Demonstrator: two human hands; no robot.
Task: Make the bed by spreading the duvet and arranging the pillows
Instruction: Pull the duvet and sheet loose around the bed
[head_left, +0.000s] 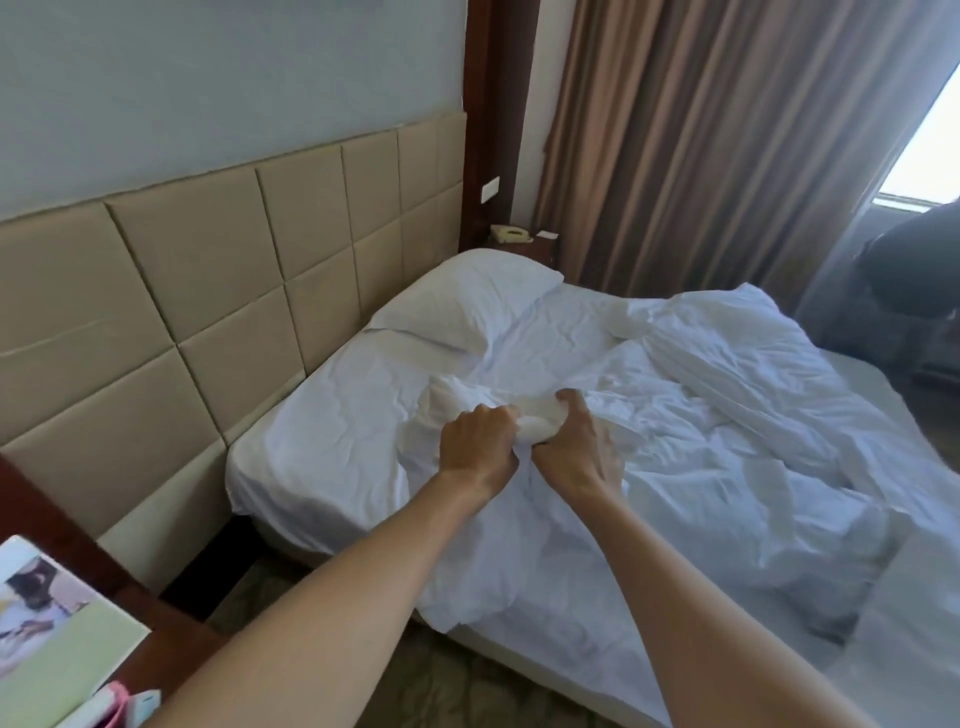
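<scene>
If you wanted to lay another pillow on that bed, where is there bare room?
Bare sheet lies between the headboard, the pillow and the hands: left hand, right hand. The rest is crowded with rumpled duvet.

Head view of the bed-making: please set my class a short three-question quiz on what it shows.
1. True or false: both hands, left hand and right hand, grip the duvet.
2. The pillow lies: A) at the headboard; B) on the floor; C) under the duvet.
3. Fill in: on the stand beyond the pillow sits a ____.

Key: 1 true; 2 A; 3 telephone.
</scene>
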